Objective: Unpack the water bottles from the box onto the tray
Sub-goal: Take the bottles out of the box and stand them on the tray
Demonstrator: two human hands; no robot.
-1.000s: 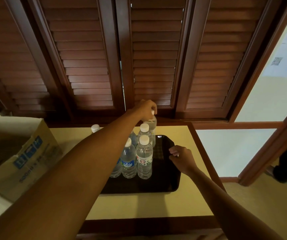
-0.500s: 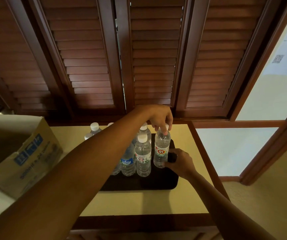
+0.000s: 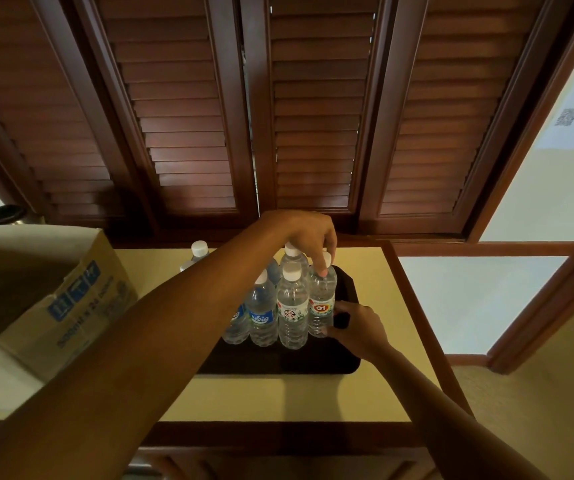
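Stands upright on the black tray [image 3: 316, 362], long axis vertical, cap up: the bottle with the red-and-yellow "Q1" label [image 3: 321, 299], at the right end of the cluster, just beside the tray's right rim. Clear ribbed plastic, white cap, water inside. Curled low against its right side, the right hand [image 3: 356, 326], thumb and fingertips touching the base and the tray rim; whether that grip really closes on the bottle cannot be told. Reaching in from the left across the yellow desk [image 3: 296, 396], the left hand [image 3: 308, 233], fingers bent down over the caps, one fingertip on the Q1 bottle's shoulder and others round its cap in a light pinch. Beside it to the left, a green-patterned bottle [image 3: 292, 306], print too small to read, then a blue-labelled bottle [image 3: 262, 308] reading something like "Vaig". Farther back, off the tray, another white-capped bottle [image 3: 198, 252]. At far left, a cardboard box [image 3: 56, 306] with blue print, unreadable. Beyond, dark wooden louvred shutters [image 3: 188, 116].
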